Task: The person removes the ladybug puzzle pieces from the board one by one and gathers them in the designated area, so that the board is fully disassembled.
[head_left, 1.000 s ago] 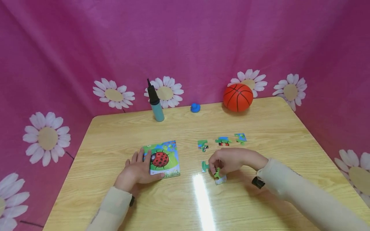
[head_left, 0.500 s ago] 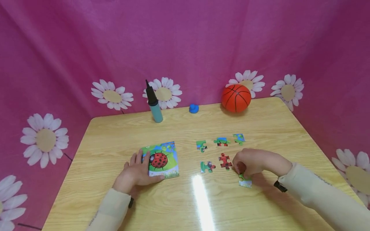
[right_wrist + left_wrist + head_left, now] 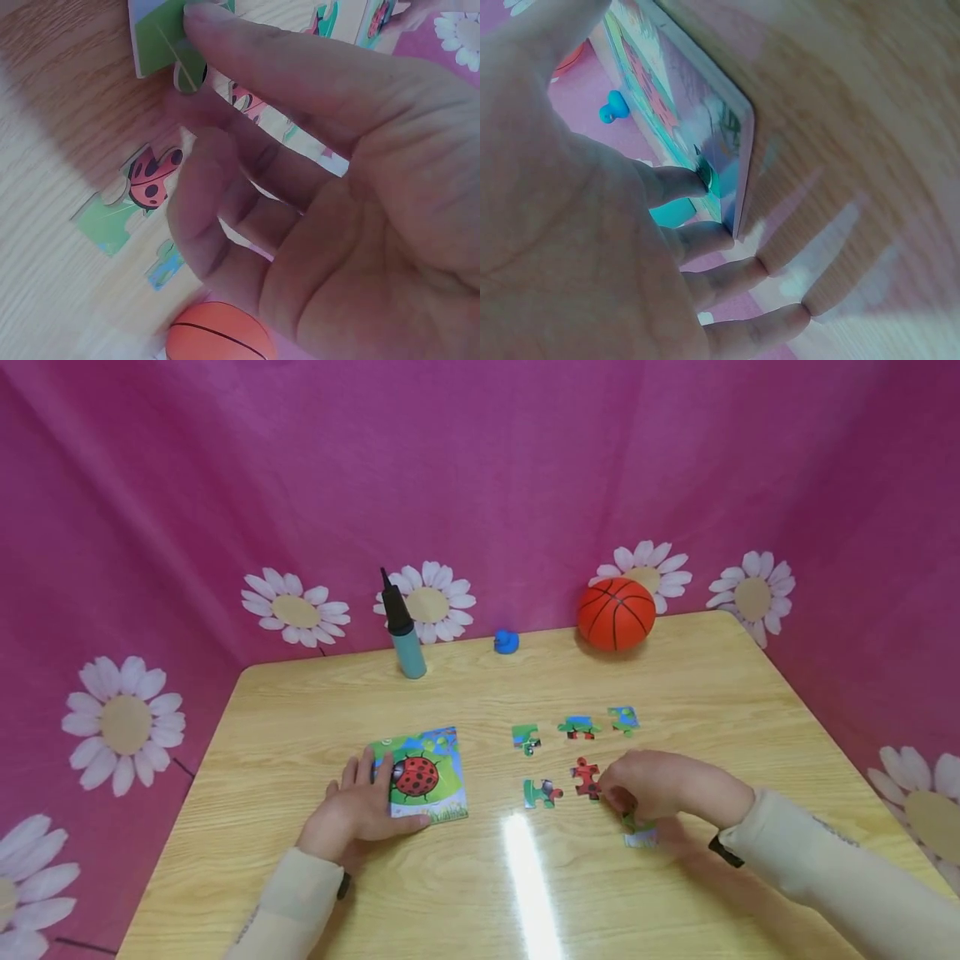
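Note:
My left hand [image 3: 360, 806] rests with spread fingers at the left side of a square ladybug picture board [image 3: 435, 785]. Its thumb lies at the near edge, and fingertips touch the board's side in the left wrist view. My right hand [image 3: 641, 785] pinches a green-and-white puzzle piece [image 3: 159, 37] between thumb and finger, low over the table; the fingers partly cover it. Beside that hand lies a red ladybug piece [image 3: 587, 779], and left of this a green piece with the ladybug's head [image 3: 542, 793]. A red-and-green piece [image 3: 142, 187] lies beyond the fingers, hidden in the head view.
Behind stands a row of puzzle pieces: a green-and-blue one [image 3: 527, 739], a middle one [image 3: 579, 727] and a blue corner [image 3: 624, 720]. At the table's back are a hand pump [image 3: 407, 643], a blue rubber duck [image 3: 506, 642] and a small basketball [image 3: 617, 614].
My right hand has moved right with the green-and-white piece, uncovering the red ladybug piece and the head piece. Over the last half second it shifted only slightly. My left hand stayed at the board.

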Tool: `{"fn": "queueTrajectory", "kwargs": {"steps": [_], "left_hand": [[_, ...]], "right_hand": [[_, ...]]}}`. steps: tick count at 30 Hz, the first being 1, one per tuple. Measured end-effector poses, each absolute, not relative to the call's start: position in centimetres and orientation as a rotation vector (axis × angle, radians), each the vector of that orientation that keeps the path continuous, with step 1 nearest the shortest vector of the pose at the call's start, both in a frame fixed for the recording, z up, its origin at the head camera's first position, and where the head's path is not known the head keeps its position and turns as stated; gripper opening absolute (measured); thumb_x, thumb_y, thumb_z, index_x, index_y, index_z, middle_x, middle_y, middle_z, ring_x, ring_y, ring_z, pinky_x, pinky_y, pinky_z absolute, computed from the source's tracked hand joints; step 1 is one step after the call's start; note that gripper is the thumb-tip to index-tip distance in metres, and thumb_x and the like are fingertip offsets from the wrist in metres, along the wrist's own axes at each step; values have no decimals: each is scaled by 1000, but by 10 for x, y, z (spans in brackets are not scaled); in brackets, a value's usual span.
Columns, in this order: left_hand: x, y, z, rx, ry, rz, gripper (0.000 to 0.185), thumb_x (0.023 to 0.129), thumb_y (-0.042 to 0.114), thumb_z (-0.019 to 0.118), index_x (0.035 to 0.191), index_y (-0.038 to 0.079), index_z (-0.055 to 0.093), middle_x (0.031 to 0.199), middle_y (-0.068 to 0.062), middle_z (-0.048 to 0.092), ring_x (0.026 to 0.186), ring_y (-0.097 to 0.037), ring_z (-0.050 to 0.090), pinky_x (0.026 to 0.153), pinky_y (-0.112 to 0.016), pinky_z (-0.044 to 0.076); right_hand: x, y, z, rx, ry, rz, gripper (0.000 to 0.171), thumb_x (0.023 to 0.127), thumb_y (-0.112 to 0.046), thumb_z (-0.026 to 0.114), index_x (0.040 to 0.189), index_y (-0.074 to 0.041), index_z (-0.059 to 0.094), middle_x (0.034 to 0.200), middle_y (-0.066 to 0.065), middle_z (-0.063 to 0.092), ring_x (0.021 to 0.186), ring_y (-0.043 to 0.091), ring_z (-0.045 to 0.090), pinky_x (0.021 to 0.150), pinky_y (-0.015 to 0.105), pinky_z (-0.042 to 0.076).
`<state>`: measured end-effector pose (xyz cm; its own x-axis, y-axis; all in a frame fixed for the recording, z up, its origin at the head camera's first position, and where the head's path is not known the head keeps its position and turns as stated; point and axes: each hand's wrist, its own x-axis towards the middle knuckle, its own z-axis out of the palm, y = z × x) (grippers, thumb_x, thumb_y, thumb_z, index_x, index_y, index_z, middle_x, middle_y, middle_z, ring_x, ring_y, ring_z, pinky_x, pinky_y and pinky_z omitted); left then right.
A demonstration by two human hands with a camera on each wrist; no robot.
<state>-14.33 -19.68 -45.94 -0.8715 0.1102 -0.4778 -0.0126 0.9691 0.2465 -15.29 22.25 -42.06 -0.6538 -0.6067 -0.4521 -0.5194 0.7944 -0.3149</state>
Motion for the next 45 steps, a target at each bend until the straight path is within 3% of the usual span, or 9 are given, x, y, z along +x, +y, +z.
{"fn": "queueTrajectory", "kwargs": {"steps": [6, 14, 19, 25, 30, 38, 42, 45], "left_hand": [[-144, -197, -463, 66, 2605, 316, 145, 67, 98, 63, 169, 8, 12, 175, -25, 0, 161, -52, 5, 126, -75, 11], [-141, -191, -449, 89, 2600, 279, 129, 80, 85, 65, 168, 5, 14, 174, -28, 3, 159, -55, 9, 124, -77, 16], [-141, -191, -447, 119, 2602, 282, 125, 83, 80, 67, 169, 6, 14, 174, -29, 3, 158, -56, 10, 123, -77, 19], [-141, -197, -447, 162, 2601, 291, 118, 86, 75, 69, 169, 8, 19, 174, -28, 8, 157, -54, 14, 122, -76, 23], [-142, -205, -440, 213, 2612, 296, 104, 90, 62, 73, 167, 10, 27, 172, -27, 17, 153, -52, 23, 119, -75, 30], [-144, -214, -440, 250, 2649, 304, 101, 87, 61, 77, 166, 16, 33, 169, -24, 24, 148, -49, 30, 117, -75, 33], [-147, -217, -438, 265, 2658, 303, 97, 87, 57, 80, 164, 17, 38, 167, -24, 29, 145, -48, 34, 114, -73, 39], [-150, -219, -438, 273, 2662, 297, 95, 86, 53, 83, 163, 17, 41, 165, -23, 34, 143, -47, 36, 112, -72, 43]], "right_hand": [[-146, 220, -423, -823, 2583, -77, 43, 70, 7, 89, 80, -18, 55, 73, -6, 53, 71, 13, 47, 62, 30, 41], [-145, 219, -423, -787, 2592, -71, 41, 72, 9, 86, 77, -18, 56, 71, -7, 53, 69, 13, 47, 61, 28, 40], [-145, 220, -420, -784, 2557, -65, 38, 73, 5, 86, 76, -18, 56, 70, -8, 54, 68, 12, 47, 61, 28, 40], [-146, 211, -415, -861, 2528, -151, 31, 82, -17, 85, 75, -19, 55, 67, -11, 49, 63, 7, 43, 58, 25, 34], [-151, 191, -416, -1065, 2601, -263, 23, 91, -21, 82, 81, -17, 60, 72, -9, 56, 65, 4, 45, 59, 22, 37], [-153, 135, -427, -1349, 2622, -302, 15, 93, -26, 80, 97, -14, 73, 88, -4, 62, 78, 7, 52, 67, 23, 48], [-155, 102, -434, -1398, 2582, -343, 26, 96, -29, 77, 114, -10, 74, 103, 1, 65, 92, 12, 56, 79, 27, 53], [-158, 78, -440, -1386, 2527, -435, 38, 98, -31, 75, 126, -6, 72, 118, 5, 64, 109, 18, 58, 94, 32, 55]]}}
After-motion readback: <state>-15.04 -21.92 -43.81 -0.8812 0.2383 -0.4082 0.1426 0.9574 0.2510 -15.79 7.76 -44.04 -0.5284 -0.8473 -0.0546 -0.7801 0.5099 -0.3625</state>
